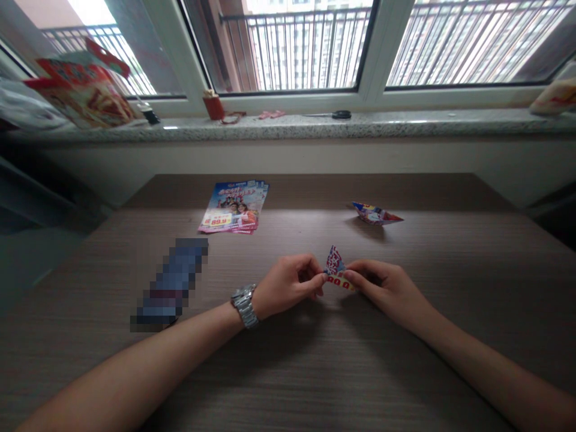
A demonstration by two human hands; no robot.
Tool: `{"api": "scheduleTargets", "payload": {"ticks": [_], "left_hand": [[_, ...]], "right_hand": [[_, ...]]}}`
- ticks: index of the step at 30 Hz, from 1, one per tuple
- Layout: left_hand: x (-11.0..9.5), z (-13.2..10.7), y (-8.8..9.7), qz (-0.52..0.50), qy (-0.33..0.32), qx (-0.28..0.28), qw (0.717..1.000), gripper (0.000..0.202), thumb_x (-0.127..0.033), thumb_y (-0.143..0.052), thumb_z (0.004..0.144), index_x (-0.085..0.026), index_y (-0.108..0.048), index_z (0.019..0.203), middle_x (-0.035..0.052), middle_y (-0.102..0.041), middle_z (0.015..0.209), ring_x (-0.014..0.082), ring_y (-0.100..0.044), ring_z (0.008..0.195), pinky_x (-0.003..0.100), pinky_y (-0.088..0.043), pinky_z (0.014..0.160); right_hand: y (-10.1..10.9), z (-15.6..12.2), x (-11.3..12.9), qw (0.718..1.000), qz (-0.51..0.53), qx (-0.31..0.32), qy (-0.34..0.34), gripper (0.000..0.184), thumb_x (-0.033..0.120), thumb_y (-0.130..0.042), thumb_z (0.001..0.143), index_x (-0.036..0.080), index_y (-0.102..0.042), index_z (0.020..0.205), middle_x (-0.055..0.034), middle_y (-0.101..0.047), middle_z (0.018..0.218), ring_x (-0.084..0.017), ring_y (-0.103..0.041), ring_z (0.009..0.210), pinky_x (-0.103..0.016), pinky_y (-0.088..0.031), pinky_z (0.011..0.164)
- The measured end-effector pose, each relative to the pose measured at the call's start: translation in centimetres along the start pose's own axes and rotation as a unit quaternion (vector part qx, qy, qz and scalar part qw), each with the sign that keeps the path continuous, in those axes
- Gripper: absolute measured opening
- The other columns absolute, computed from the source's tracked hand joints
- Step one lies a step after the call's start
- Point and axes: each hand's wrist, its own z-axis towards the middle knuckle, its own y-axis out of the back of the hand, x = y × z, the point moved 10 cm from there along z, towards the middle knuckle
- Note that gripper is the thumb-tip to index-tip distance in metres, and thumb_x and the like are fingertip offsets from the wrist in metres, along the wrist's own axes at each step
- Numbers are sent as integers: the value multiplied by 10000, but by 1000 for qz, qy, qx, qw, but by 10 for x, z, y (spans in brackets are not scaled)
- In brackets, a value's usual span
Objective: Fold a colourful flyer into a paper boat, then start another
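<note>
A small folded piece of printed paper (336, 273), red, white and blue, sits between my two hands just above the wooden table (405, 360). My left hand (288, 285), with a metal watch at the wrist, pinches its left edge. My right hand (387, 288) pinches its right edge with fingers pressed together. Farther back on the right lies a finished folded paper boat (375, 213).
A small stack of printed flyers (234, 207) lies at the back left of the table. A blurred dark object (171, 285) lies left of my left forearm. The stone windowsill (405, 123) behind holds scissors (341, 114), a red cup (213, 105) and colourful packets (85, 90).
</note>
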Motion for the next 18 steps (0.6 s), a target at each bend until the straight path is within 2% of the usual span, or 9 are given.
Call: {"api": "scheduleTargets", "payload": {"ticks": [4, 10, 18], "left_hand": [[1, -1, -2, 4, -2, 8, 1000, 220, -343, -626, 949, -139, -594, 874, 18, -691, 714, 92, -631, 599, 174, -490, 578], [0, -2, -1, 67, 0, 3, 998, 198, -316, -635, 934, -136, -619, 852, 1, -664, 692, 71, -555, 569, 153, -394, 530], [-7, -3, -3, 72, -20, 10, 997, 153, -270, -643, 921, -133, -630, 853, -23, -618, 685, 62, -502, 591, 154, -391, 560]], "right_hand": [[1, -1, 1, 1000, -4, -7, 16, 314, 473, -554, 959, 212, -729, 970, -43, -761, 878, -209, -660, 762, -304, -471, 664], [3, -3, 3, 999, -12, -12, 32, 275, 439, -573, 963, 223, -742, 958, -22, -766, 870, -193, -680, 775, -273, -482, 666], [6, -5, 12, 998, -29, -2, 56, 240, 409, -587, 967, 239, -755, 941, 2, -777, 881, -166, -687, 777, -244, -490, 681]]}}
